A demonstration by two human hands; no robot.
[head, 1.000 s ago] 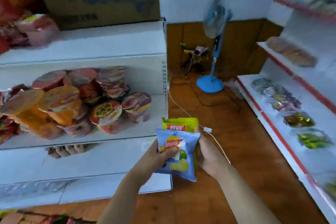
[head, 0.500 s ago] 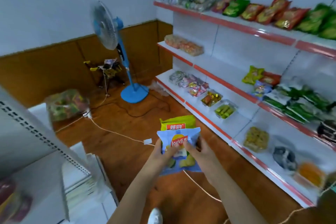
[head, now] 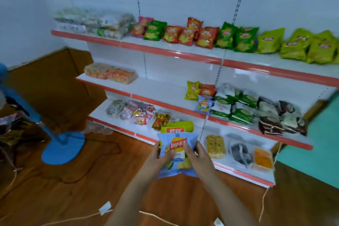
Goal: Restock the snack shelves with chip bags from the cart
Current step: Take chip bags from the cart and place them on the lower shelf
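A light blue Lay's chip bag [head: 177, 143] is held upright in front of me, with a yellow-green chip bag [head: 177, 127] stacked right behind it. My left hand [head: 161, 154] grips the bags' left side and my right hand [head: 197, 154] grips the right side. They hang before the white wall shelves with red edges [head: 176, 55]. On the top shelf stand red, green and yellow-green chip bags [head: 205, 37]. The middle shelf holds a yellow bag, red bags and one light blue Lay's bag [head: 204, 105]. The cart is out of view.
A blue pedestal fan base [head: 62, 149] stands on the wooden floor at the left, with a dark cord beside it. A white cable with a plug [head: 105, 210] runs across the floor near my arms. A teal surface [head: 315, 152] is at the right.
My view has swung right, from the noodle-cup shelf past the fan to the wall shelves, which are now closer. Both hands still hold the two bags, my right hand now further onto the front.
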